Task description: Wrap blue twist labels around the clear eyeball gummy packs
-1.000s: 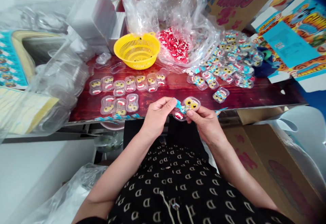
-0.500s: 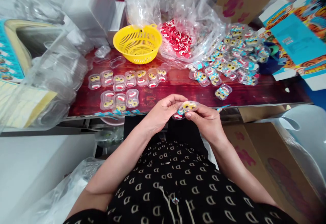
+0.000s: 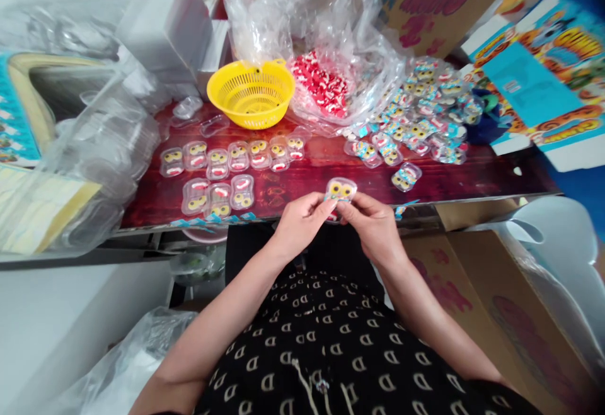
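A small clear plastic candy case (image 3: 340, 189) with yellow eye-shaped sweets inside is pinched between my left hand (image 3: 302, 223) and my right hand (image 3: 371, 226), just at the near edge of the dark red table (image 3: 321, 169). A bit of blue sticker shows on the case under my fingers. Several filled cases without stickers (image 3: 227, 157) lie in two rows left of my hands. Several stickered cases (image 3: 416, 119) are heaped at the right.
A yellow basket (image 3: 253, 92) stands at the back, beside a clear bag of red-and-white sweets (image 3: 321, 84). Empty clear shells fill a bag (image 3: 99, 150) on the left. Printed cartons (image 3: 539, 68) lie at the right, and a brown box (image 3: 496, 301) is below.
Both hands have turned the case more upright and drawn closer together on it; the blue sticker strip, loose a second ago, is now mostly hidden under my fingers.
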`<state>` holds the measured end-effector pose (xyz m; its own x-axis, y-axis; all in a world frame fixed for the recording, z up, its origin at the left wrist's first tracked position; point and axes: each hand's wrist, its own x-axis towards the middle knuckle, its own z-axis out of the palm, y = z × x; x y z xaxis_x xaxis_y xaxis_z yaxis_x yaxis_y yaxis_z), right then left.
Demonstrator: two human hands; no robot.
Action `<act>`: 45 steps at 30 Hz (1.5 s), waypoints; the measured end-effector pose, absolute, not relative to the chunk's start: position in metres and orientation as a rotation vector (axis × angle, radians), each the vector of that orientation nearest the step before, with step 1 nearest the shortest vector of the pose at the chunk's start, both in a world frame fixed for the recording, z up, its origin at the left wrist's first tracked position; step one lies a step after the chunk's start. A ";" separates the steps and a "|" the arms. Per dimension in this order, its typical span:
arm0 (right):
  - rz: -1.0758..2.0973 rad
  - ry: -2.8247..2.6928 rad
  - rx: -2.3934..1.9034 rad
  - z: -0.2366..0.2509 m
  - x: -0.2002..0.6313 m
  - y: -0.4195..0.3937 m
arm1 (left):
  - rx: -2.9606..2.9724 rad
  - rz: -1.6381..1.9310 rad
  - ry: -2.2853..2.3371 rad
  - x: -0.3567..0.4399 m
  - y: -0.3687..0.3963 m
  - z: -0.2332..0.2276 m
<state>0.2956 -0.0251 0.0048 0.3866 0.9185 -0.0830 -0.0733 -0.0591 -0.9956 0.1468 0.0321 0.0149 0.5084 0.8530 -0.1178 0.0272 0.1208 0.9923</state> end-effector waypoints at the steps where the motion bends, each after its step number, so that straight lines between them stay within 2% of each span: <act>1: 1.002 -0.829 -1.364 0.006 0.295 -0.024 | 1.348 0.726 0.898 0.146 0.033 0.016; 6: 1.209 -0.784 -1.250 0.016 0.294 -0.019 | 1.348 0.643 0.923 0.145 0.042 0.019; 10: 1.338 -0.846 -1.322 0.021 0.315 -0.003 | 1.385 0.572 0.907 0.146 0.050 0.013; 13: 1.190 -0.822 -1.391 0.034 0.358 0.038 | 1.246 0.662 0.932 0.148 0.055 0.006; 17: 0.847 -0.652 -1.308 0.079 0.434 0.117 | 1.145 0.684 0.937 0.149 0.060 0.000; 21: 0.729 -0.575 -1.448 0.102 0.473 0.155 | 1.102 0.712 0.941 0.149 0.061 0.000; 25: 0.626 -1.062 -1.833 0.077 0.468 0.114 | 1.097 0.714 0.938 0.149 0.062 0.000; 28: 0.399 -1.540 -2.240 0.055 0.466 0.068 | 1.105 0.698 0.937 0.150 0.062 0.001; 32: 0.270 -1.791 -2.623 0.045 0.480 0.037 | 1.142 0.692 0.948 0.151 0.062 -0.001; 39: 0.458 -1.855 -2.613 0.027 0.491 0.031 | 1.187 0.708 0.946 0.150 0.061 -0.006; 45: 0.339 -1.886 -2.648 0.012 0.490 0.031 | 1.175 0.714 0.962 0.151 0.061 -0.004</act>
